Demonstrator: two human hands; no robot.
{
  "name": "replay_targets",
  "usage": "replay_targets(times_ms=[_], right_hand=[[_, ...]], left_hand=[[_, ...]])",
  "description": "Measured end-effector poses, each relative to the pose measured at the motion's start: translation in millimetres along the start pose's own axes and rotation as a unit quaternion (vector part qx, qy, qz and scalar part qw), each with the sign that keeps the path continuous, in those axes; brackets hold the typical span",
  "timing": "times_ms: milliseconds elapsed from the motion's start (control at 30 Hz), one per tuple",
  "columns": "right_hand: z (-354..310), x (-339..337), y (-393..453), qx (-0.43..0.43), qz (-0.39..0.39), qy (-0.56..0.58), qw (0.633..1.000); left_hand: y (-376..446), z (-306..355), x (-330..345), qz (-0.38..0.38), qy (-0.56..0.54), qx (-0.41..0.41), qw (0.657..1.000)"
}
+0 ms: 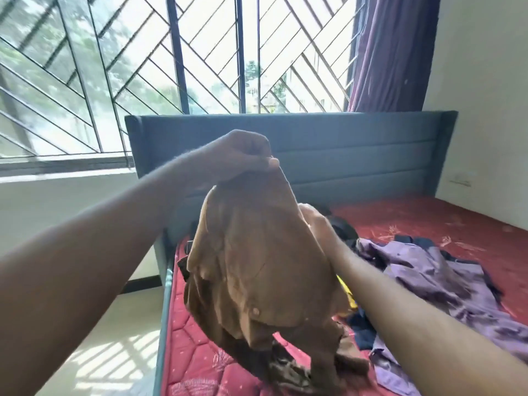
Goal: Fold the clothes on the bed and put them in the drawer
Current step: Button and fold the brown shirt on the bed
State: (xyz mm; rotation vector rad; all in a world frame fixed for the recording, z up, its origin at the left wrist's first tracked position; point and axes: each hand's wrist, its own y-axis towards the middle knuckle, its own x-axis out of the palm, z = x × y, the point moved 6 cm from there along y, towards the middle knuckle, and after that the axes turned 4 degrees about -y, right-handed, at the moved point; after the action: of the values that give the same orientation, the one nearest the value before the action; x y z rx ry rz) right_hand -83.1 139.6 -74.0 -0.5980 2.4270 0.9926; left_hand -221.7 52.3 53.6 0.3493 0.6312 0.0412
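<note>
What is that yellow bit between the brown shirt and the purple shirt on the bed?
In the head view, a right arm crosses between the brown shirt and the purple shirt. Beneath it lie yellow cloth and dark blue cloth; what garments they are is unclear.

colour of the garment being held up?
Tan-brown garment, pinched at the top by the left hand; shows in the head view.

Daylight floods through a wide window [177, 52] fitted with a diagonal metal grille [288, 55], casting barred shadows on the pale tiled floor [114, 355]. A purple curtain [394, 50] hangs at its right edge, above a grey-blue padded headboard [357, 150] against cream walls [485, 81].
</note>
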Motion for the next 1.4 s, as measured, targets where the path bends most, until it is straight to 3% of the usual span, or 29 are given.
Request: replay_targets(times_ms=[100,167,233,300,367,433,500,600,667,733,800,833,867,933,1000,1133,1233,1300,1367,1400], right_hand=[[1.9,39.3,-4.5,0.055,-0.123,0.125,0.983],[0.1,55.0,-6.8,0.064,-0.152,0.19,0.968],[3.6,65.7,-2.1,0.079,-0.124,0.264,0.953],[17.9,61.4,10.0,0.101,-0.029,0.288,0.952],[35.1,43.7,29.4,0.113,0.049,0.241,0.963],[37.7,16.1,55.6,0.064,0.057,0.104,0.991],[22.0,-3.3,83.0,0.01,-0.038,0.024,0.999],[-1.7,-19.6,108.7,0.011,-0.257,-0.01,0.966],[-6.3,-23.6,112.6,0.053,-0.389,-0.066,0.918],[-4.3,-21.7,110.5,0.088,-0.469,-0.141,0.867],[-2.5,-17.9,118.0,0.089,-0.471,-0.198,0.855],[-3.3,-19.8,128.3,0.066,-0.428,-0.245,0.867],[-5.3,-27.2,140.7,0.036,-0.359,-0.315,0.878],[-10.5,-47.8,153.4,-0.014,-0.202,-0.457,0.866],[-4.6,-57.4,154.0,-0.055,-0.116,-0.474,0.871],[14.0,-64.2,138.5,-0.053,-0.146,-0.286,0.945],[17.0,-62.0,121.7,0.028,-0.24,-0.138,0.961],[18.7,-56.8,109.3,0.065,-0.299,-0.11,0.946],[19.9,-47.6,92.2,0.071,-0.318,-0.108,0.939],[26.7,-46.3,91.8,0.077,-0.309,-0.119,0.94]], left_hand=[[0.5,-6.8,1.5,-0.049,0.043,-0.008,0.998],[1.4,-16.0,2.9,-0.066,0.085,-0.014,0.994],[3.6,-30.4,-4.6,-0.055,0.113,-0.017,0.992],[8.4,-41.8,-19.4,-0.02,0.183,-0.006,0.983],[16.1,-53.6,-41.5,0.019,0.308,0.001,0.951],[20.9,-70.8,-63.4,0.03,0.417,-0.025,0.908],[27.4,-86.6,-75.4,-0.014,0.477,-0.062,0.877],[37.2,-99.7,-90.4,-0.082,0.513,-0.116,0.847],[39.6,-95.4,-104.3,-0.033,0.512,-0.095,0.853],[41.9,-86.0,-113.8,0.067,0.527,-0.045,0.846],[44.0,-81.0,-114.1,0.154,0.546,-0.035,0.823],[45.2,-82.6,-116.3,0.177,0.542,-0.052,0.82],[44.7,-86.1,-121.8,0.191,0.502,-0.079,0.84],[35.7,-99.5,-126.0,0.161,0.302,-0.145,0.929],[22.2,-113.4,-116.3,0.092,0.119,-0.176,0.973],[-6.6,-134.5,-87.7,0.034,-0.005,-0.176,0.984],[-29.9,-151.6,-71.6,-0.032,-0.124,-0.233,0.964],[-39.3,-160.8,-67.6,-0.042,-0.117,-0.246,0.961],[-46.3,-168.9,-67.3,-0.005,0.05,-0.234,0.971],[-41.2,-177.2,-72.5,0.031,0.16,-0.237,0.958]])
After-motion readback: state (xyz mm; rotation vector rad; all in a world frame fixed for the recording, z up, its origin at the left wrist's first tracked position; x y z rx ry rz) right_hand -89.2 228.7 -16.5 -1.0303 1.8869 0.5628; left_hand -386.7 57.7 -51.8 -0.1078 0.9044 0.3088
